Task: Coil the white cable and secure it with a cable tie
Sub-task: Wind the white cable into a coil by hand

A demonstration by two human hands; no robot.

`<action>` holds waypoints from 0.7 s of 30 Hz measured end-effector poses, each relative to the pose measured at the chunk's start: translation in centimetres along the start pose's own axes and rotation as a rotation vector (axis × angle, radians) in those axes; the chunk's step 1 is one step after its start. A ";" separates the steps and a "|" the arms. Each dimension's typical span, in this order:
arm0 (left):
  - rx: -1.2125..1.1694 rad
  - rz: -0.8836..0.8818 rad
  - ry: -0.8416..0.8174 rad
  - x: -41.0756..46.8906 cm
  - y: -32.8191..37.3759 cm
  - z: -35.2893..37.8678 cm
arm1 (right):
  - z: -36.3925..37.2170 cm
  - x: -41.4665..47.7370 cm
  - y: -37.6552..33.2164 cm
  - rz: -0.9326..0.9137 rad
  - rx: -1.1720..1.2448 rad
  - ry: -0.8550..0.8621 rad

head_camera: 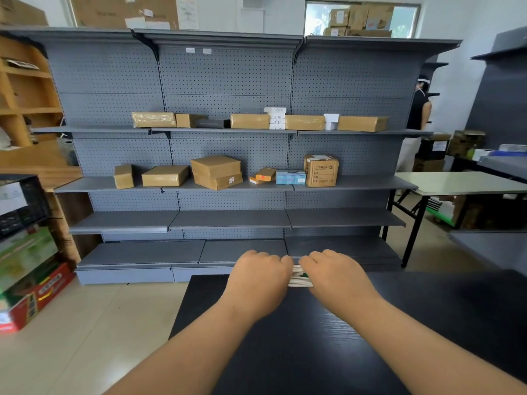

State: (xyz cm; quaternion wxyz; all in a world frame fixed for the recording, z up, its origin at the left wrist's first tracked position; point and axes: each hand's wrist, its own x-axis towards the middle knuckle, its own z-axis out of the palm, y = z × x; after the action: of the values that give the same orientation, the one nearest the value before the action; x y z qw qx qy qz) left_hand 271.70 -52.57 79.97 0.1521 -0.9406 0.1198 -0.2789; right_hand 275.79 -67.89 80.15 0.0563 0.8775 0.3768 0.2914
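The white cable lies bundled in several parallel strands between my two hands, over the far part of the black table. My left hand grips the bundle's left end with curled fingers. My right hand grips the right end the same way. A small green bit, perhaps the cable tie, shows at the bundle beside my right hand; most of it is hidden. Both hands cover the cable's ends.
A grey pegboard shelf unit stands just beyond the table, with cardboard boxes on its upper shelves. Stacked crates and cartons sit on the floor at left. A folding table and a standing person are at right.
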 end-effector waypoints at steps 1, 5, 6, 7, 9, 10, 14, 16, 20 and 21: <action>0.006 0.002 0.009 0.0 0.0 0.1 | 0.1 0.0 0.1 -0.007 -0.003 -0.010; 0.002 -0.016 0.004 -0.1 -0.4 0.1 | 0.3 -0.1 0.6 -0.002 -0.006 -0.028; 0.006 -0.020 -0.010 -0.1 -0.5 0.2 | 0.4 -0.2 0.7 0.001 -0.009 -0.026; 0.006 -0.025 -0.022 -0.1 -0.5 0.2 | 0.4 -0.2 0.7 0.004 -0.016 -0.028; -0.020 -0.026 -0.050 -0.1 -0.5 0.1 | 0.6 -0.3 0.9 0.000 -0.034 -0.024; -0.021 -0.019 -0.053 0.0 -0.5 0.1 | 0.7 -0.3 0.9 -0.004 -0.041 -0.017; -0.022 0.002 -0.121 0.1 -0.1 0.0 | 0.8 -0.1 0.7 -0.016 -0.074 0.045; -0.029 -0.006 -0.126 0.1 -0.1 0.3 | 0.7 -0.1 0.4 0.004 -0.074 0.074; -0.009 -0.009 -0.145 0.3 0.2 0.1 | 0.8 -0.1 -0.1 0.026 -0.054 0.065; -0.011 0.008 -0.150 0.4 0.2 -0.1 | 0.8 -0.2 -0.1 0.026 -0.042 0.043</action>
State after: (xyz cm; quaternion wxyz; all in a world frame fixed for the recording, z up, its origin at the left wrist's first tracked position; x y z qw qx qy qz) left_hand 271.96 -52.89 80.19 0.1568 -0.9591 0.1134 -0.2066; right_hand 276.02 -67.89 79.35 0.0628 0.8744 0.3602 0.3190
